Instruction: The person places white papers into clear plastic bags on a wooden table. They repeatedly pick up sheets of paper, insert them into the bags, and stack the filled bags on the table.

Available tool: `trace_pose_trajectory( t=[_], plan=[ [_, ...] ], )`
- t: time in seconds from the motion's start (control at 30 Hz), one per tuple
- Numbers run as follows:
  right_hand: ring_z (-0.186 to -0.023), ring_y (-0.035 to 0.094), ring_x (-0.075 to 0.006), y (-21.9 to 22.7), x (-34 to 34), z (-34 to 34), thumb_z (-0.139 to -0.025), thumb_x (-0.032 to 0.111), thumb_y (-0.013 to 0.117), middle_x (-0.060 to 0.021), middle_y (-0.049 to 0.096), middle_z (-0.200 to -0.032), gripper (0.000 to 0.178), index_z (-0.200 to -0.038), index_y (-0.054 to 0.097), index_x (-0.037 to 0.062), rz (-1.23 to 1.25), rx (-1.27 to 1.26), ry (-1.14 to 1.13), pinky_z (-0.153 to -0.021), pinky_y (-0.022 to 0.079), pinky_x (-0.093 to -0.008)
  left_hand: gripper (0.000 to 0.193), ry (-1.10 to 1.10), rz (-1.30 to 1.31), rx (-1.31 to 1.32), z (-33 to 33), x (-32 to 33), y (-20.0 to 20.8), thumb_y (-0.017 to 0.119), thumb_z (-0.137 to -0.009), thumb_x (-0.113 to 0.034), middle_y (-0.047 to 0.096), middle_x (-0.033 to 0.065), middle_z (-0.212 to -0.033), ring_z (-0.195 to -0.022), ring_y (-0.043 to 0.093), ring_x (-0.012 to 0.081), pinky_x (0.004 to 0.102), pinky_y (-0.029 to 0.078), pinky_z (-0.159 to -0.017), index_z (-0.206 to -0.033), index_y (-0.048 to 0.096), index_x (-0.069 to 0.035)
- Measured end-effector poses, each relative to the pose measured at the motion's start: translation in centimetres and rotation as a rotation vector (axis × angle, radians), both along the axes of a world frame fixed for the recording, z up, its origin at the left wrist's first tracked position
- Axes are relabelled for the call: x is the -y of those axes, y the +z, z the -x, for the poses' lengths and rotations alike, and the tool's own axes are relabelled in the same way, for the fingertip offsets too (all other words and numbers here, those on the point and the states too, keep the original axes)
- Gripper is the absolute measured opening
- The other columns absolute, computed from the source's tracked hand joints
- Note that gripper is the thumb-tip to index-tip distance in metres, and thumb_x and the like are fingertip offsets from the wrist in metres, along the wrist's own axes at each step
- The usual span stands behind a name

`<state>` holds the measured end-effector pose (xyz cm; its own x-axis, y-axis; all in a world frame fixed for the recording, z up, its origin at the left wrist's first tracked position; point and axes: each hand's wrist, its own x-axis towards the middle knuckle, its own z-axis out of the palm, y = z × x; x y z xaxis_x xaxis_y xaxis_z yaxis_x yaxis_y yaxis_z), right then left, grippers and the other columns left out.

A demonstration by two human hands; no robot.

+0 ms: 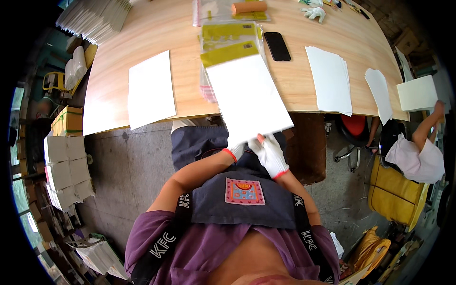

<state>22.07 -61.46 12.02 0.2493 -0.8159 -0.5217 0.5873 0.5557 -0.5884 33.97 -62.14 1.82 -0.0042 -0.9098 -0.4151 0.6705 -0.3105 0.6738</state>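
A pack of white paper (249,95) with an olive band across its far end lies tilted over the table's front edge. It looks to be inside a clear plastic bag, though I cannot tell how far. My left hand (236,146), in a white glove with a red cuff, grips its near left corner, most fingers hidden beneath. Gloved the same way, my right hand (270,156) pinches the near edge, with a bare thumb tip on top. Beneath the pack, a pile of clear bags with olive bands (228,32) lies on the table.
White sheets (151,90) lie at the left and a fanned stack (328,80) at the right. A black phone (277,46) is beside the bags; an orange roll (249,7) and gloves (314,13) lie farther back. Another person (418,154) sits at the right.
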Motion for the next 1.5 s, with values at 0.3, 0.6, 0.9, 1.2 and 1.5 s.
trace_pose_trajectory(
  t=[0.3, 0.6, 0.9, 1.2, 1.5],
  plan=[
    [-0.062, 0.061, -0.0115, 1.3, 3.4, -2.8, -0.099, 0.018, 0.044, -0.0069, 0.063, -0.085, 0.030, -0.124, 0.053, 0.0032, 0.351, -0.305, 0.417, -0.056, 0.053, -0.0240, 0.019, -0.130, -0.267, -0.172, -6.2, 0.1, 6.5, 0.045, -0.097, -0.017, 0.063, 0.0086, -0.098, -0.083, 0.064, 0.0218, 0.0328, 0.056, -0.069, -0.108, 0.056, -0.006],
    [-0.069, 0.067, -0.0247, 1.0, 6.5, -8.3, -0.087, 0.031, 0.057, -0.0061, 0.068, -0.076, 0.017, -0.096, 0.056, 0.0166, 1.342, -1.533, 0.833, -0.058, 0.051, -0.0350, 0.017, -0.084, -0.106, 0.259, -12.3, -0.4, 6.2, 0.054, -0.094, -0.018, 0.067, 0.0081, -0.086, -0.070, 0.065, 0.0159, 0.0276, 0.055, -0.062, -0.097, 0.061, -0.002],
    [-0.062, 0.057, -0.0169, 0.8, 7.6, 1.7, -0.087, 0.012, 0.057, -0.0088, 0.059, -0.076, 0.007, -0.090, 0.056, 0.0065, 0.343, -0.218, 0.073, -0.051, 0.045, -0.0271, 0.014, 0.032, -0.131, 0.281, -13.1, -0.7, 7.5, 0.057, -0.093, -0.017, 0.067, 0.0102, -0.090, -0.071, 0.065, 0.0168, 0.0292, 0.056, -0.062, -0.096, 0.060, -0.003],
    [-0.109, 0.059, -0.0355, -10.0, -2.6, 26.0, -0.084, 0.036, 0.058, -0.0214, 0.065, -0.107, 0.048, -0.118, 0.060, 0.0025, 0.075, -1.817, 1.697, -0.096, 0.045, -0.0406, 0.015, -0.045, 0.330, 1.333, -15.0, -1.9, 7.2, 0.065, -0.081, -0.006, 0.063, 0.0055, -0.080, -0.074, 0.062, 0.0161, 0.0272, 0.048, -0.064, -0.095, 0.060, -0.005],
    [-0.096, 0.059, -0.0252, 3.8, 8.6, 3.5, -0.073, 0.030, 0.073, -0.0037, 0.062, -0.100, 0.029, -0.096, 0.062, 0.0144, 1.540, -1.740, 0.309, -0.080, 0.045, -0.0405, 0.014, -0.004, 0.945, 1.849, -13.7, 1.1, 9.2, 0.074, -0.071, -0.016, 0.063, 0.0016, -0.084, -0.069, 0.058, 0.0215, 0.0347, 0.048, -0.056, -0.083, 0.068, -0.013]
  ],
)
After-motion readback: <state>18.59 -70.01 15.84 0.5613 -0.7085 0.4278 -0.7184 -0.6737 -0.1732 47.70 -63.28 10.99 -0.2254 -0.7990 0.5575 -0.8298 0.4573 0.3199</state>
